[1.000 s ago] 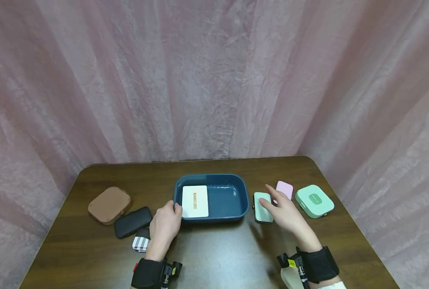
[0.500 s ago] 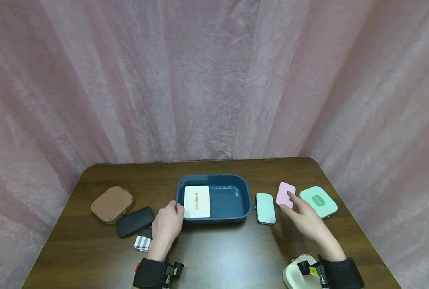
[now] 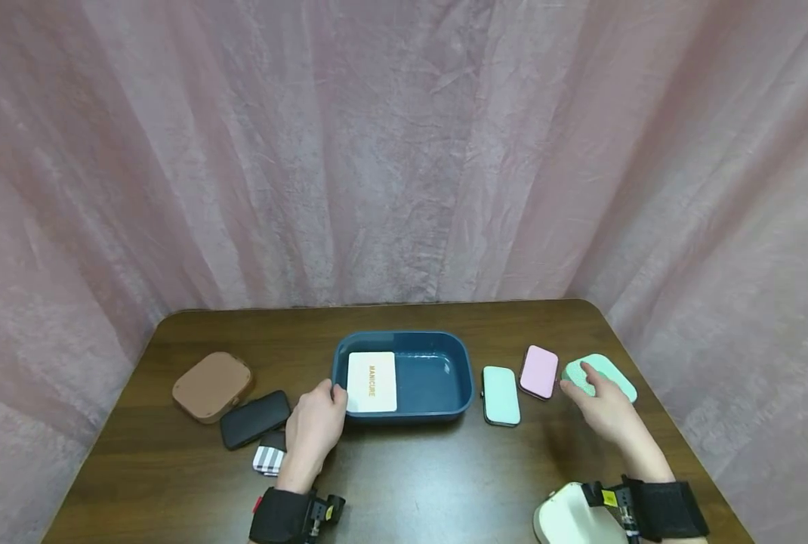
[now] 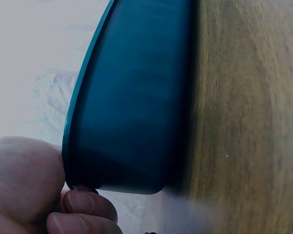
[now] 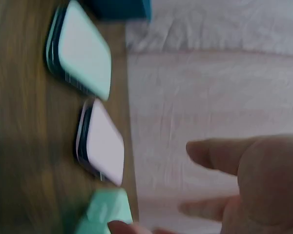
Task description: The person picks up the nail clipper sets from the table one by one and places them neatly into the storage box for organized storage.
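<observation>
My left hand [image 3: 314, 425] holds the front left corner of a dark blue rectangular tray [image 3: 436, 385]. In the left wrist view, thumb and curled fingers meet at the tray's rim [image 4: 81, 78]. A white flat case lettered MANICURE [image 3: 371, 381] lies in the tray's left half. On the right, my right hand [image 3: 606, 409] hovers at a mint green rounded box [image 3: 611, 368], partly covering it. Its fingers are spread with nothing between them in the right wrist view. Left of that box lie a pink flat case [image 3: 538, 371] and a pale mint flat case [image 3: 501, 395].
At the left are a brown rounded case [image 3: 212, 385], a black oblong case [image 3: 255, 419] and a checked item [image 3: 266, 459] partly behind my left hand. A cream rounded box [image 3: 574, 517] sits under my right wrist. A pink curtain [image 3: 404, 151] hangs behind the wooden table [image 3: 404, 483].
My right hand has moved rightward, from over the pale mint case past the pink case to the mint green box. My left hand stays on the tray's corner.
</observation>
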`<state>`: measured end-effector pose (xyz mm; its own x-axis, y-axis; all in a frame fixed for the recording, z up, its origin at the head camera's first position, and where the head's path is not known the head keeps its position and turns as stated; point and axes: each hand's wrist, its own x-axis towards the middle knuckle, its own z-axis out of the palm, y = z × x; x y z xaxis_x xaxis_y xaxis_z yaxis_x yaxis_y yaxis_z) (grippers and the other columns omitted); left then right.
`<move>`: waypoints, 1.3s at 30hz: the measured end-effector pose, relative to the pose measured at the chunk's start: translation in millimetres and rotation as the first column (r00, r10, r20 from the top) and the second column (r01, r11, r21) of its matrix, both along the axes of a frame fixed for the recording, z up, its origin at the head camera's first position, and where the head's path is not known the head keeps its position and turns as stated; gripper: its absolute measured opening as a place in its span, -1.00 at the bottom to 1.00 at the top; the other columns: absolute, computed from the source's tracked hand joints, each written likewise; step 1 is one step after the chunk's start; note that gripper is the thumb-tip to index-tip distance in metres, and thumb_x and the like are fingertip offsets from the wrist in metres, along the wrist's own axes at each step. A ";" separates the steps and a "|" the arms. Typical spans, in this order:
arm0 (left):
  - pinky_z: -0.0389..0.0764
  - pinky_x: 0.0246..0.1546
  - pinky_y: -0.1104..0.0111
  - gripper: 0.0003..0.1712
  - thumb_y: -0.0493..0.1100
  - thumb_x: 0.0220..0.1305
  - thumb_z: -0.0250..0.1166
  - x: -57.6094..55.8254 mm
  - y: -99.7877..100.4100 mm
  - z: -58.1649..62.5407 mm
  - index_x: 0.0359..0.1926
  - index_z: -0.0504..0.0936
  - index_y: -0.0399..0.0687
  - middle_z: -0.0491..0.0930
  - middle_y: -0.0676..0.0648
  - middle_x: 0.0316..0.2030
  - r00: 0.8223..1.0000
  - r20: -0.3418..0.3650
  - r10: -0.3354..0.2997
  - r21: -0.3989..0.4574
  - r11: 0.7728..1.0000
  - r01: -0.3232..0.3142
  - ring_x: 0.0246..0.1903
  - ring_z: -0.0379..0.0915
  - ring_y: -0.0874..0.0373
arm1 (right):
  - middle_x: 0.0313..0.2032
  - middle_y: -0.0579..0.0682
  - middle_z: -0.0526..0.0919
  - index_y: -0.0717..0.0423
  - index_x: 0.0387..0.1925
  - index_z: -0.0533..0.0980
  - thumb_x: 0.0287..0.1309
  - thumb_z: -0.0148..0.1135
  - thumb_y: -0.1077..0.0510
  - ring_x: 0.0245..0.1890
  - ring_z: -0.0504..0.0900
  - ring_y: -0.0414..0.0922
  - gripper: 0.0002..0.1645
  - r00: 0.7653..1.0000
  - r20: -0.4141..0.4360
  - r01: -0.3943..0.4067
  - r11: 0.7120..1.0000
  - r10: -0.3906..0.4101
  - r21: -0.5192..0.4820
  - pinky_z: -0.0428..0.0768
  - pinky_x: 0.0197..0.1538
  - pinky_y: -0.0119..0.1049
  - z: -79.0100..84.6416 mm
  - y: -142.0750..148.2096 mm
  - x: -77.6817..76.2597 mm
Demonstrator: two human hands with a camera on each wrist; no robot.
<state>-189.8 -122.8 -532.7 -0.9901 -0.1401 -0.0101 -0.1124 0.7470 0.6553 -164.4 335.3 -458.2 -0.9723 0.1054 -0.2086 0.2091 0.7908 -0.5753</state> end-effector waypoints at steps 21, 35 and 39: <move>0.22 -0.60 0.22 -0.60 -0.03 0.62 0.00 -1.4 -3.7 -0.6 -0.41 0.46 -0.09 0.33 -0.09 -0.59 1.000 0.003 0.000 0.009 1.000 0.000 -0.64 0.28 0.02 | 0.37 0.88 -0.56 0.51 0.60 -0.36 0.43 -0.03 -0.47 0.37 -0.21 0.89 0.38 0.964 0.128 0.223 0.969 -0.235 0.102 0.09 0.29 0.69 -22.6 26.7 -60.2; 0.22 -0.59 0.23 -0.61 -0.04 0.62 0.01 -2.4 -0.8 1.5 -0.40 0.47 -0.09 0.34 -0.08 -0.59 1.000 0.015 -0.017 0.019 1.000 0.016 -0.64 0.28 0.03 | 0.39 0.79 -0.69 0.33 0.66 -0.21 0.34 0.13 -0.31 0.35 -0.70 0.81 0.25 0.954 0.178 0.235 0.971 -0.240 0.050 -0.29 0.26 0.77 -57.8 38.0 -87.3; 0.23 -0.59 0.23 -0.62 -0.03 0.62 0.01 -3.9 -0.8 2.8 -0.37 0.49 -0.10 0.35 -0.09 -0.58 0.999 0.026 -0.019 0.020 1.000 0.018 -0.63 0.29 0.03 | 0.45 0.72 -0.66 0.08 0.67 0.01 0.30 0.16 -0.34 0.36 -0.72 0.78 0.12 0.974 0.166 0.146 0.987 -0.156 0.070 -0.26 0.06 0.89 -67.9 49.3 -89.6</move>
